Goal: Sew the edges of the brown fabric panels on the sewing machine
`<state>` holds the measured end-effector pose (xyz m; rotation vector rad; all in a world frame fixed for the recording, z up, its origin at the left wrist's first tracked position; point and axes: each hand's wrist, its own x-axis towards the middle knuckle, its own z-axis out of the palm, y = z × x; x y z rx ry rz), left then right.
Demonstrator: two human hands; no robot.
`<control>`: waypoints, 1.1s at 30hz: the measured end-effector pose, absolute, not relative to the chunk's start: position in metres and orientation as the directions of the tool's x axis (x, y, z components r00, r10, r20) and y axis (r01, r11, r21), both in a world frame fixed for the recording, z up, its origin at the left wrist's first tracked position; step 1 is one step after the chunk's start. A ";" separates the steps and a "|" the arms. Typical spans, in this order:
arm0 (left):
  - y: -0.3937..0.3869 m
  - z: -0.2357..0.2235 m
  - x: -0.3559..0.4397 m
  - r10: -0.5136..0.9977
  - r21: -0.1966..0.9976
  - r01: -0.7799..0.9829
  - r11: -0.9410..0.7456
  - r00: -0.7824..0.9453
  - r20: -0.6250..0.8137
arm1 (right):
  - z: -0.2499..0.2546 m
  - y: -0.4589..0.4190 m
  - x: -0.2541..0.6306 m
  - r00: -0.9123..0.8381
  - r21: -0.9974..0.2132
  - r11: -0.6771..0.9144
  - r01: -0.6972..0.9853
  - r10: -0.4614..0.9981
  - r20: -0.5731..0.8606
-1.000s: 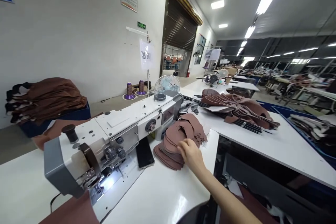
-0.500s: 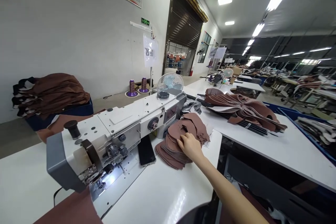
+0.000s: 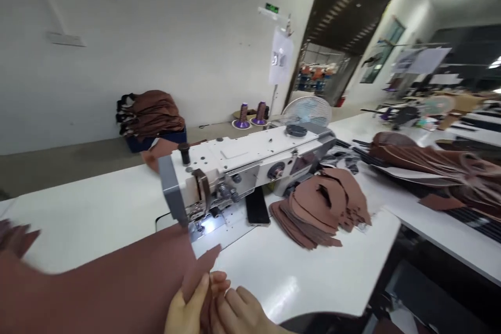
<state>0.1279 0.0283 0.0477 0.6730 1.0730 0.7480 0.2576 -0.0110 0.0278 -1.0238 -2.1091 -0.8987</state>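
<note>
In front of the sewing machine (image 3: 235, 159), my two hands meet at the bottom of the view. My left hand (image 3: 186, 310) pinches a small brown leather-like piece (image 3: 201, 269) between thumb and fingers. Pressed close beside it, my right hand (image 3: 242, 313) has its fingers curled on the lower part of that piece; its fingertips are partly hidden. A large brown leather-like panel (image 3: 129, 276) lies left of my hands, reaching up to the lit needle area (image 3: 203, 227). Right of the machine rests a stack of cut brown pieces (image 3: 317, 203).
A phone (image 3: 257, 207) lies beside the machine arm. Behind stand two thread cones (image 3: 252, 114) and a fan (image 3: 307, 110). More brown pieces (image 3: 434, 167) are heaped on the table at right. A blue bin (image 3: 156, 138) of brown material stands by the wall.
My right hand has come from the stack to the bottom middle, beside my left hand, which is now in view. A small brown piece is between them. The view has turned left.
</note>
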 end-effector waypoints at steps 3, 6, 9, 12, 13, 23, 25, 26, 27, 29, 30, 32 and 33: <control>0.052 0.051 0.091 0.947 0.948 0.032 0.316 0.049 -0.317 | 0.011 -0.003 0.252 -0.522 0.140 0.603 0.785 0.523 0.674; 0.092 0.052 0.053 0.981 0.754 0.630 -0.187 0.082 0.174 | 0.013 0.007 0.273 -0.632 0.111 0.650 0.752 0.663 0.401; 0.130 0.039 0.042 0.822 0.211 0.819 -0.533 0.443 0.358 | 0.022 0.027 0.291 -0.804 0.261 0.764 0.589 0.526 0.276; 0.148 0.014 0.057 0.760 -0.043 0.801 -0.597 0.582 0.288 | 0.024 0.058 0.289 -0.932 0.394 0.857 0.332 0.235 0.274; 0.149 0.007 0.063 0.768 -0.073 0.806 -0.588 0.584 0.263 | 0.022 0.069 0.285 -0.947 0.416 0.868 0.273 0.166 0.276; 0.140 0.007 0.083 0.787 -0.052 0.797 -0.602 0.603 0.132 | -0.016 0.100 0.252 -0.815 0.211 0.841 0.498 0.371 0.445; 0.134 0.008 0.090 0.791 -0.048 0.796 -0.603 0.605 0.086 | -0.017 0.091 0.262 -0.802 0.174 0.851 0.496 0.373 0.466; 0.130 0.007 0.094 0.793 -0.050 0.796 -0.604 0.606 0.060 | -0.016 0.087 0.267 -0.798 0.156 0.855 0.494 0.374 0.473; 0.126 0.005 0.097 0.797 -0.051 0.797 -0.601 0.603 0.039 | -0.015 0.084 0.273 -0.794 0.141 0.859 0.492 0.376 0.478; 0.121 0.001 0.103 0.804 -0.047 0.804 -0.593 0.594 0.020 | -0.013 0.079 0.281 -0.787 0.120 0.863 0.492 0.381 0.485; 0.119 -0.001 0.105 0.808 -0.040 0.808 -0.587 0.588 0.021 | -0.013 0.079 0.284 -0.783 0.113 0.862 0.494 0.384 0.489; 0.118 -0.002 0.106 0.813 -0.023 0.814 -0.581 0.581 0.020 | -0.013 0.078 0.286 -0.769 0.102 0.857 0.504 0.392 0.505; 0.118 -0.002 0.107 0.816 -0.016 0.816 -0.578 0.578 0.014 | -0.013 0.079 0.287 -0.762 0.098 0.855 0.509 0.395 0.513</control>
